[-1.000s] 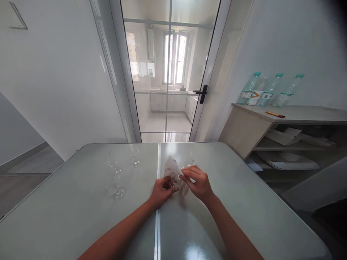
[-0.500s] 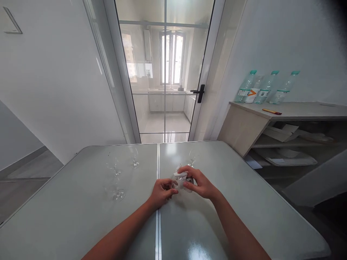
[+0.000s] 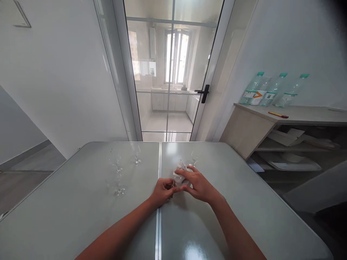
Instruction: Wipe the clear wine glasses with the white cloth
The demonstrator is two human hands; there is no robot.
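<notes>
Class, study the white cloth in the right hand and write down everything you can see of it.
The cloth is whitish, looks like soft fabric, and is bunched and creased. The right hand holds it, covering part of it. The left hand is close on its other side; contact is unclear. In view, it appears just right of the table's pale strip.

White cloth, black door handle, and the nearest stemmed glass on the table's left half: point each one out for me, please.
White cloth (image 3: 180,166): head view, on its upper bunched part.
Black door handle (image 3: 205,94): head view, on its upright plate.
Nearest stemmed glass (image 3: 120,191): head view, on its round foot.
</notes>
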